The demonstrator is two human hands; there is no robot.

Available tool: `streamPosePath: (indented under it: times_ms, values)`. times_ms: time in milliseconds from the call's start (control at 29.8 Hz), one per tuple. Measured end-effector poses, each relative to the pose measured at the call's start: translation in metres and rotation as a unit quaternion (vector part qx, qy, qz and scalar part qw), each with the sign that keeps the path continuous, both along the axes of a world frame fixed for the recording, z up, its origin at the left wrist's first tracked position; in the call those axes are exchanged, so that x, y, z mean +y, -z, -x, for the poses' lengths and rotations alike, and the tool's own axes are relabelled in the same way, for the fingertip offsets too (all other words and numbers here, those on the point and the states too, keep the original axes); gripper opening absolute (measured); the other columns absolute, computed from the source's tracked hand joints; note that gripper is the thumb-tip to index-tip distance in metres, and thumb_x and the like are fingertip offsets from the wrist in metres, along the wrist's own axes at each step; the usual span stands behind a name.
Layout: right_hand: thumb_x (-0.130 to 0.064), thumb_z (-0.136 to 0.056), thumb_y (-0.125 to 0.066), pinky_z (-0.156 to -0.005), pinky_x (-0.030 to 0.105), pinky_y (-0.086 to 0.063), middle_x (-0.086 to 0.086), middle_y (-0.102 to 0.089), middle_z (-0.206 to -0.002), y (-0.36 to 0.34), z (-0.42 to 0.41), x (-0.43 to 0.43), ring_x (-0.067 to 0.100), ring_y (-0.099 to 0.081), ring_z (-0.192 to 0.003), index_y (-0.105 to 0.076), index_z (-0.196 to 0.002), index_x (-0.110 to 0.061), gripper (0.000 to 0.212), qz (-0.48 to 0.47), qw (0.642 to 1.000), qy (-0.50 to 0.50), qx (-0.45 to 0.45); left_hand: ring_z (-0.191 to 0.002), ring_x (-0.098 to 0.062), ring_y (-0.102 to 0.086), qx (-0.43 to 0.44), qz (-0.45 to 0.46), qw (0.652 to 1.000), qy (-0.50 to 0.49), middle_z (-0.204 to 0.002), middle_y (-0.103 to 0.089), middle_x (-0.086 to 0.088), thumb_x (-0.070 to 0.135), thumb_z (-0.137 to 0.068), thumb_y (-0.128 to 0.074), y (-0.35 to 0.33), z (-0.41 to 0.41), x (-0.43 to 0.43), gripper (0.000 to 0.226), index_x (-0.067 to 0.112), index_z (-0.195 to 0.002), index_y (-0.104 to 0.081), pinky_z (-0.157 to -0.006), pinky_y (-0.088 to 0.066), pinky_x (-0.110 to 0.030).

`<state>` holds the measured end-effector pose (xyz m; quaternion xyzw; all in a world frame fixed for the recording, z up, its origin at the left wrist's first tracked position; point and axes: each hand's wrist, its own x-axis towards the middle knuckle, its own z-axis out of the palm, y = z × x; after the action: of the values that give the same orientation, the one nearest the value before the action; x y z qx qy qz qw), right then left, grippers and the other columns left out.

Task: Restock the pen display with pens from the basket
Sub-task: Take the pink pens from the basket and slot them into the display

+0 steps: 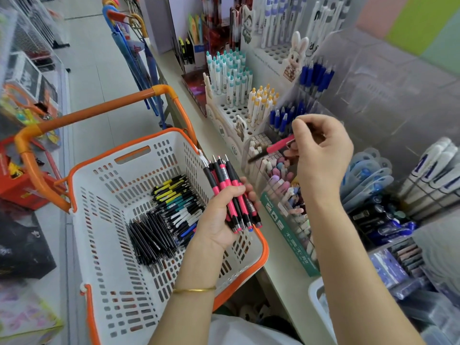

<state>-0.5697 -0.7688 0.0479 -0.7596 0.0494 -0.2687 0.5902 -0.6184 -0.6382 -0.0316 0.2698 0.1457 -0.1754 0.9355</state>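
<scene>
Several pink-and-black pens [232, 195] sit bunched in my left hand [216, 220]. Its fingers curl round them, and their metal tips point up over the right edge of the basket [112, 185]. My right hand [321, 150] pinches a single pen [276, 145] of the same colours by its pink end. It is tilted with the black end lower, just above the clear display compartments [245, 148] on the bench [281, 255]. The basket is white slotted plastic with an orange rim and handles. In it lies a loose heap of pens [164, 217]: black ones nearest me, then blue, white, teal and yellow-trimmed. Blue-capped pens [282, 119] stand upright in a clear holder beside my right hand.
</scene>
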Motion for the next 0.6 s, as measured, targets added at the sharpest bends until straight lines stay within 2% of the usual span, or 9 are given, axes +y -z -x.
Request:
streamPosePath:
  times_ms: [67, 168, 269, 369, 403, 470, 504, 604]
  values:
    - [-0.011, -0.091, -0.061, -0.058, 0.018, -0.053, 0.014, -0.062, -0.097, 0.002, 0.006, 0.002, 0.015, -0.066, -0.069, -0.062, -0.089, -0.016, 0.006, -0.053, 0.998, 0.015, -0.012, -0.066, -0.015, -0.065, 0.009, 0.007, 1.0, -0.023, -0.077, -0.065, -0.003, 0.003, -0.075, -0.063, 0.0, -0.002, 0.0, 0.02, 0.011, -0.094, -0.062, -0.064, -0.059, -0.032]
    - [-0.005, -0.09, -0.062, -0.063, 0.028, -0.058, 0.007, -0.066, -0.083, 0.012, 0.016, 0.008, 0.014, -0.068, -0.069, -0.059, -0.084, -0.016, 0.012, -0.076, 0.996, -0.022, 0.042, -0.071, -0.017, -0.069, 0.014, 0.006, 0.999, -0.05, -0.085, -0.07, -0.006, 0.004, -0.073, -0.063, -0.002, -0.004, -0.002, 0.018, 0.011, -0.089, -0.066, -0.063, -0.059, -0.032]
    - [-0.008, -0.085, -0.067, -0.059, 0.028, -0.056, 0.0, -0.065, -0.071, 0.03, 0.03, 0.016, 0.012, -0.065, -0.065, -0.06, -0.078, -0.014, 0.012, -0.038, 0.992, -0.05, 0.11, -0.08, -0.022, -0.072, 0.014, -0.021, 0.998, -0.054, -0.096, -0.073, -0.01, 0.007, -0.077, -0.063, -0.005, -0.006, -0.003, 0.018, 0.011, -0.093, -0.069, -0.065, -0.059, -0.036]
    - [-0.014, -0.084, -0.07, -0.063, 0.028, -0.054, -0.005, -0.066, -0.071, 0.046, 0.041, 0.023, 0.007, -0.063, -0.067, -0.066, -0.079, -0.016, 0.007, 0.038, 0.987, -0.087, 0.132, -0.09, -0.025, -0.072, -0.004, -0.046, 0.998, -0.053, -0.097, -0.074, -0.009, 0.01, -0.084, -0.059, -0.005, -0.007, -0.002, 0.019, 0.012, -0.09, -0.077, -0.083, -0.056, -0.046]
    - [-0.016, -0.084, -0.07, -0.067, 0.028, -0.054, -0.008, -0.066, -0.075, 0.049, 0.042, 0.024, 0.006, -0.062, -0.07, -0.069, -0.083, -0.017, 0.002, 0.068, 0.983, -0.099, 0.138, -0.096, -0.027, -0.071, -0.009, -0.048, 0.997, -0.053, -0.101, -0.074, -0.01, 0.011, -0.082, -0.059, -0.005, -0.007, -0.001, 0.022, 0.011, -0.095, -0.077, -0.085, -0.055, -0.047]
    - [-0.018, -0.085, -0.069, -0.07, 0.027, -0.054, -0.009, -0.065, -0.081, 0.051, 0.042, 0.023, 0.004, -0.061, -0.074, -0.072, -0.092, -0.019, 0.008, 0.114, 0.977, -0.111, 0.145, -0.105, -0.03, -0.068, -0.011, -0.052, 0.998, -0.047, -0.11, -0.072, -0.012, 0.014, -0.078, -0.062, -0.004, -0.007, 0.0, 0.035, 0.009, -0.111, -0.071, -0.086, -0.055, -0.047]
    - [-0.019, -0.085, -0.069, -0.07, 0.027, -0.055, -0.009, -0.066, -0.082, 0.05, 0.041, 0.022, 0.003, -0.061, -0.074, -0.072, -0.093, -0.019, 0.008, 0.121, 0.974, -0.117, 0.15, -0.105, -0.03, -0.069, -0.012, -0.052, 0.998, -0.04, -0.11, -0.072, -0.011, 0.014, -0.077, -0.062, -0.004, -0.006, 0.001, 0.035, 0.009, -0.11, -0.072, -0.086, -0.055, -0.046]
    - [-0.018, -0.084, -0.071, -0.069, 0.027, -0.056, -0.01, -0.065, -0.078, 0.045, 0.04, 0.02, 0.004, -0.063, -0.072, -0.07, -0.085, -0.02, 0.003, 0.131, 0.968, -0.147, 0.157, -0.095, -0.024, -0.072, -0.02, -0.037, 0.998, -0.038, -0.098, -0.075, -0.005, 0.013, -0.077, -0.061, -0.003, -0.006, 0.001, 0.021, 0.016, -0.085, -0.08, -0.095, -0.05, -0.047]
